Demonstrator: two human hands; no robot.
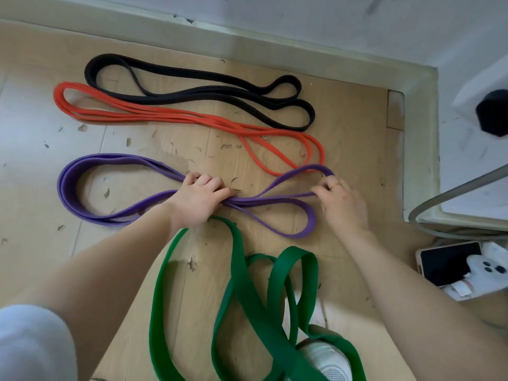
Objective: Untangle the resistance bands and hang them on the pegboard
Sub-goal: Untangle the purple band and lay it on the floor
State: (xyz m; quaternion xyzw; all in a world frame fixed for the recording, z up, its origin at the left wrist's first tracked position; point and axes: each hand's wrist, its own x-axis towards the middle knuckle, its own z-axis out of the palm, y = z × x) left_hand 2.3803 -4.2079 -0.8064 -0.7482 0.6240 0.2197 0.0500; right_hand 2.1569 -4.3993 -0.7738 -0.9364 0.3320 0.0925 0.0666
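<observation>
Several resistance bands lie on the wooden floor. A black band [192, 92] is farthest, folded long and flat, with a red band [176, 116] just in front of it. The purple band [82, 185] lies in a doubled figure-eight. My left hand [199, 199] grips its pinched middle, fingers curled over the strands. My right hand [341, 202] pinches the right-hand loop near its far end. The wide green band [239, 273] sprawls in loose twisted loops nearest me, draped over a white shoe. No pegboard is in view.
A pale skirting board [247, 37] and wall run along the back and turn at the right corner. At the right lie a grey cable [450, 193], a phone [448, 259] and a white object. My white shoe [327, 358] stands under the green band.
</observation>
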